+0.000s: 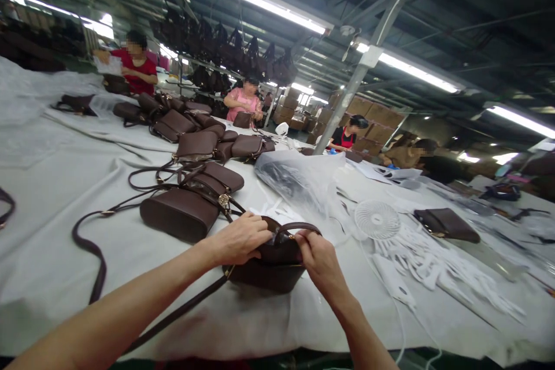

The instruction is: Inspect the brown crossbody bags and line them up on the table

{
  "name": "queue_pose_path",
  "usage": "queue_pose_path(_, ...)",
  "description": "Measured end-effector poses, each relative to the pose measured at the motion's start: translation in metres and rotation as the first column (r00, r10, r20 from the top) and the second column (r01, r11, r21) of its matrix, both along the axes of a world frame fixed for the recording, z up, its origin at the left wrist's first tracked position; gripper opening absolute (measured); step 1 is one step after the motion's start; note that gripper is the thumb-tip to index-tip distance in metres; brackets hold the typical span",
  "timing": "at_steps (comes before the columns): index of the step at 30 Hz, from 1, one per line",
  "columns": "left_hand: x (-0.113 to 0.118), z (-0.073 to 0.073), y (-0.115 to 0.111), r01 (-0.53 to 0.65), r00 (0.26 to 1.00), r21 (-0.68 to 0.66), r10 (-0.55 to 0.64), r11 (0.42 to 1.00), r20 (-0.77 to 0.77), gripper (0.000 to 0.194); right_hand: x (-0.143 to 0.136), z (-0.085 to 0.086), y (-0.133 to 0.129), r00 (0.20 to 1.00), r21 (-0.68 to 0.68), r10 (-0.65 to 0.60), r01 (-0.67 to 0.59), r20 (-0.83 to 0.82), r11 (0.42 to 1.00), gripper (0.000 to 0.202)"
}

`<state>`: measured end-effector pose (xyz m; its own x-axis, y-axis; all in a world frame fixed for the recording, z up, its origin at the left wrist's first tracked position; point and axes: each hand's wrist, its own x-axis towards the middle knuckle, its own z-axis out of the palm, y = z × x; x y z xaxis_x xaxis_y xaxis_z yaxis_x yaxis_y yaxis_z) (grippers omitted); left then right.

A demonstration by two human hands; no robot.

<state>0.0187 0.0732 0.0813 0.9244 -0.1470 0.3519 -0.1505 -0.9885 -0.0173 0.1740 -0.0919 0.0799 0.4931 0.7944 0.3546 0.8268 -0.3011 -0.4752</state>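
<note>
A dark brown handbag (266, 273) stands on the white-covered table right in front of me, its top between my two hands. My left hand (243, 237) has its fingers curled over the left side of the bag's opening. On the right side, my right hand (316, 254) pinches the bag's edge near the base of its short handle (299, 225). The long shoulder strap (191, 306) trails from the bag toward the lower left. Another brown handbag (177, 214) lies just beyond my left forearm, with its strap looped to the left. The inside of the bag is mostly hidden.
Many brown handbags (197, 144) are heaped at the back left. Clear plastic (299, 179) lies beyond my hands. To the right are a white fan (377, 219), white strips (433, 266) and a brown pouch-like bag (448, 224). Several people work farther back; a pole (347, 98) rises behind the table.
</note>
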Motion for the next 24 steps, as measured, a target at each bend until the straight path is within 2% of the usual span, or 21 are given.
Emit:
queue_pose_path(3, 0.009, -0.012, -0.005, -0.013, 0.999, -0.009, 0.013, 1.0, -0.029, 0.018, -0.014, 0.006, 0.012, 0.961, -0.087, -0.107, 0.087, -0.254, 0.992, 0.032)
queue_pose_path(5, 0.012, -0.014, -0.007, -0.028, 0.999, -0.031, 0.027, 0.999, -0.033, 0.016, -0.021, 0.009, 0.02, 0.95, -0.12, -0.16, 0.132, -0.266, 0.984, 0.03)
queue_pose_path(8, 0.013, -0.013, -0.014, -0.076, 0.997, -0.089, 0.074, 0.993, -0.02, 0.015, -0.022, 0.015, 0.02, 0.954, -0.14, -0.175, 0.145, -0.242, 0.98, 0.028)
queue_pose_path(11, 0.015, -0.012, -0.03, -0.154, 0.987, -0.162, 0.159, 0.975, 0.021, 0.013, -0.014, 0.026, 0.003, 0.958, -0.139, -0.064, 0.026, -0.28, 0.99, 0.022)
queue_pose_path(14, 0.025, -0.016, -0.058, -0.246, 0.961, -0.256, 0.269, 0.935, 0.059, 0.012, -0.01, 0.036, -0.017, 0.941, -0.117, 0.092, -0.137, -0.327, 0.984, 0.033)
queue_pose_path(17, 0.038, -0.021, -0.086, -0.281, 0.939, -0.305, 0.327, 0.91, 0.109, 0.013, -0.013, 0.039, -0.026, 0.941, -0.118, 0.082, -0.127, -0.329, 0.985, 0.026)
queue_pose_path(19, 0.042, -0.024, -0.097, -0.281, 0.928, -0.303, 0.339, 0.911, 0.157, 0.01, -0.015, 0.036, -0.026, 0.961, -0.078, 0.02, -0.043, -0.275, 0.996, 0.021)
queue_pose_path(21, 0.037, -0.025, -0.097, -0.252, 0.931, -0.295, 0.314, 0.922, 0.186, 0.005, -0.015, 0.032, -0.027, 0.981, -0.017, -0.032, 0.03, -0.192, 0.999, 0.019)
queue_pose_path(24, 0.02, -0.024, -0.084, -0.07, 0.964, -0.291, 0.14, 0.954, 0.225, 0.015, -0.016, 0.028, -0.031, 0.993, 0.005, -0.084, 0.084, -0.078, 0.996, 0.019)
